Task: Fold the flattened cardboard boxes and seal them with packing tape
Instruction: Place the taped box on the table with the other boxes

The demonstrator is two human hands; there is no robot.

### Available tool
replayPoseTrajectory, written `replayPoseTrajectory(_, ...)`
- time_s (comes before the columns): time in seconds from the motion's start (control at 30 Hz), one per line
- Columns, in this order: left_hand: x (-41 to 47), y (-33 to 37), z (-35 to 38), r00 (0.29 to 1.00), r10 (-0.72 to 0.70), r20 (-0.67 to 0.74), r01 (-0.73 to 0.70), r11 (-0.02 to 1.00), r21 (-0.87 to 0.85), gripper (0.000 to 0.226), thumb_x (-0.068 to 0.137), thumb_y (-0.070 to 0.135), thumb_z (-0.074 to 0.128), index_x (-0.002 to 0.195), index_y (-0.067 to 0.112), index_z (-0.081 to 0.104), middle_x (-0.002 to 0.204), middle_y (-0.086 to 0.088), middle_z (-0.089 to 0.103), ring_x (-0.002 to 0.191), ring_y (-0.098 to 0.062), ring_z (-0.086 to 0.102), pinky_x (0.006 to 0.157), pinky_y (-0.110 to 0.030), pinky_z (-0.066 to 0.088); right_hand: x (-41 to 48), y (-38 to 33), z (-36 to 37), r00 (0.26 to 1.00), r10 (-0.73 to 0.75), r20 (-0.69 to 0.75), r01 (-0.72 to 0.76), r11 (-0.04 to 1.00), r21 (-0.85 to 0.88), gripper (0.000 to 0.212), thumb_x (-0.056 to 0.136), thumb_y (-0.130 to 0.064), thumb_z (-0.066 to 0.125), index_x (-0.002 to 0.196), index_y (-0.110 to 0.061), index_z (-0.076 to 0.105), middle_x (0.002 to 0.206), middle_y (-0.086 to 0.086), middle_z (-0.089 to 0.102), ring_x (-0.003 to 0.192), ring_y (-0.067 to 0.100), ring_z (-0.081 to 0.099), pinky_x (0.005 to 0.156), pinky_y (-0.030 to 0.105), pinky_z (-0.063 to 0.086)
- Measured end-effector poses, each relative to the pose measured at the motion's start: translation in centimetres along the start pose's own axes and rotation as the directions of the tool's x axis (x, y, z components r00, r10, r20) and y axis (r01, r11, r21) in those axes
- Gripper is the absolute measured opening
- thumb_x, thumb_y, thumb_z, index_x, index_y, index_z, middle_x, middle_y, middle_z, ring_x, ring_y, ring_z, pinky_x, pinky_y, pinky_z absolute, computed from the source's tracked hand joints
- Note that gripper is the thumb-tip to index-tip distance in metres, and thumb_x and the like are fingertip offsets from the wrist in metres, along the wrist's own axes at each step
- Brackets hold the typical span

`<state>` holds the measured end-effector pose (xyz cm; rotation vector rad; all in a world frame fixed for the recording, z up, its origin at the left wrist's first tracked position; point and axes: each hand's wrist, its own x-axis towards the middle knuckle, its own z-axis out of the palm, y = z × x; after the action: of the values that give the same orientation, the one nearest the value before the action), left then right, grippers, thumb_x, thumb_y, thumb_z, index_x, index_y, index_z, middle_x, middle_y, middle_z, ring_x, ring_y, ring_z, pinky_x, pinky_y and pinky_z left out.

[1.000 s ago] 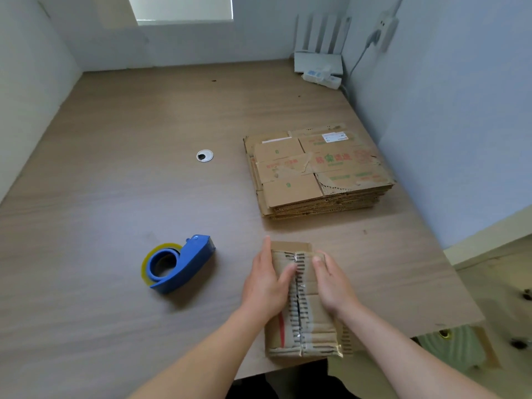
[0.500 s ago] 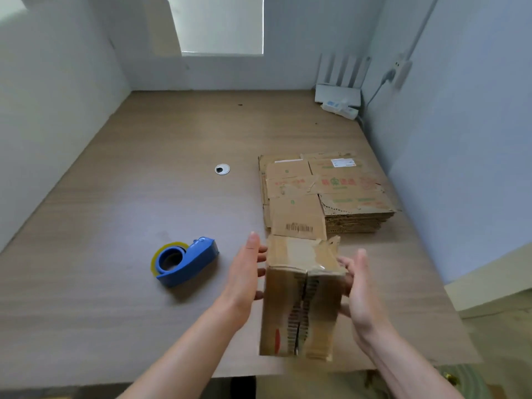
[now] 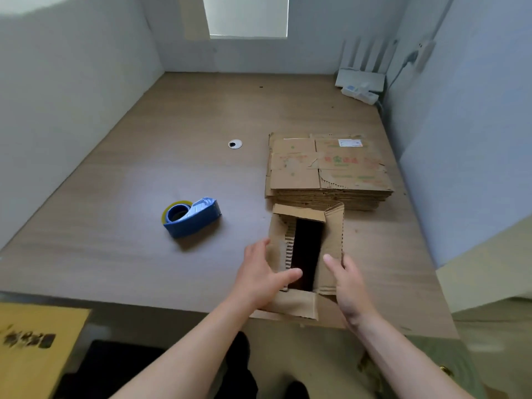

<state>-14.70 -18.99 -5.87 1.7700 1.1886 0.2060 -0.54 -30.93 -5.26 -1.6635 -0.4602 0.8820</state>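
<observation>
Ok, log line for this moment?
box upright, top open | left hand on left flap | right hand on right flap | tape dispenser on table, left of box | flat stack behind

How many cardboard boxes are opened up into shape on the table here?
1. The opened cardboard box stands at the near edge of the table, between the left hand and right hand. The others lie flat in the stack behind it.

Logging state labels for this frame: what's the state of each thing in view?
box: upright on table, top flaps open, unsealed
flattened boxes: stacked flat, unfolded
tape dispenser: lying on table, untouched
left hand: straight fingers against box's left flap
right hand: at right flap, grip unclear
</observation>
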Motion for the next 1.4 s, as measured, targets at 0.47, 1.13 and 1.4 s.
replayPoseTrajectory(0.47,0.2,-0.3,-2.3,0.998,0.058,0.004,-0.058,0.996,0.07,0.034,0.079,0.013,0.044,0.106,0.024,0.062,0.091,0.004,0.067,0.087,-0.023,0.058,0.079,-0.037,0.051,4.1,-2.5,-0.5,0.936,-0.331,0.118,0.209,0.251,-0.945,0.099,0.08,-0.022,0.069,0.157,-0.025,0.008,0.165,0.007,0.014,0.153,0.027,0.012,0.12,0.044,0.02)
replayPoseTrajectory(1.13,0.1,-4.5,-2.4,0.996,-0.025,0.091,0.043,0.98,-0.194,0.048,0.103,0.013,0.04,0.148,0.029,0.042,0.147,0.012,0.048,0.136,-0.007,0.041,0.113,-0.019,0.025,14.3,-5.2,1.2,0.942,0.042,-0.332,-0.176,0.906,-0.386,0.036,0.085,-0.045,0.07,0.076,-0.011,0.067,0.065,0.001,0.07,0.069,0.018,0.067,0.063,0.033,0.045)
replayPoseTrajectory(1.4,0.2,-4.1,-1.8,0.995,-0.045,0.085,0.064,0.967,-0.246,0.047,0.106,0.03,0.04,0.153,0.024,0.034,0.153,0.009,0.041,0.141,-0.009,0.036,0.12,-0.034,0.025,-0.7,-1.1,1.4,0.998,0.047,-0.042,-0.05,0.996,-0.074,0.078,0.075,-0.058,0.076,0.143,-0.031,0.048,0.133,-0.009,0.059,0.12,0.012,0.055,0.099,0.039,0.048)
